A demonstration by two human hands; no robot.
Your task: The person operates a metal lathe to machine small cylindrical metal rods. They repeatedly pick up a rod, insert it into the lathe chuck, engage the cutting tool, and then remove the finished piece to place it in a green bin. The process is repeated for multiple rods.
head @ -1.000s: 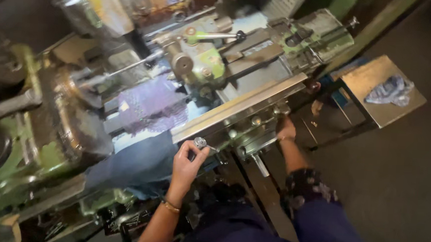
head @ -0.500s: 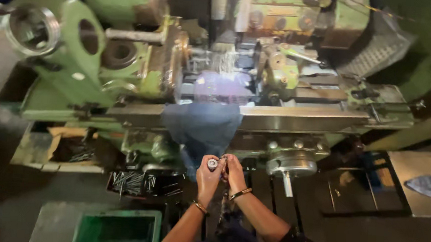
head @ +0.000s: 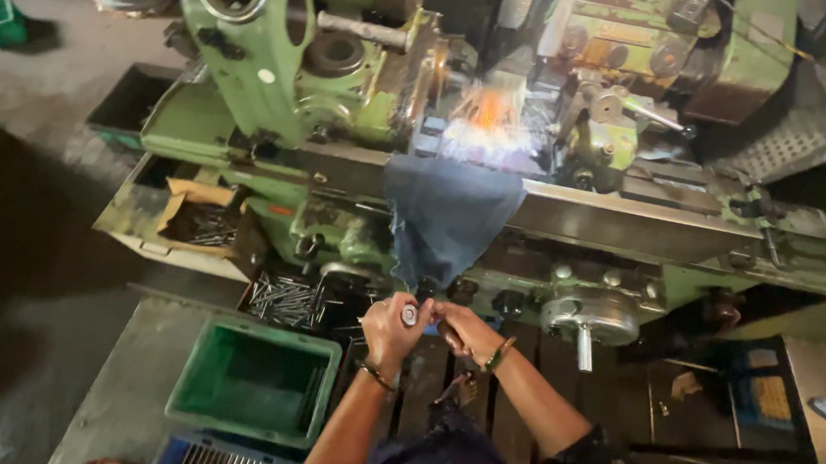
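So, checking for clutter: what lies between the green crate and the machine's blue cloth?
In the head view, a dark tray of metal rods lies between green crate and blue cloth.

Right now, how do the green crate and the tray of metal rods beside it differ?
The green crate looks empty, while the tray holds many thin metal rods. The crate is bright green plastic; the tray is dark and sits partly under the machine. The crate lies nearer the viewer, left of the left hand; the tray lies behind it. Both are open-topped boxes on the floor.
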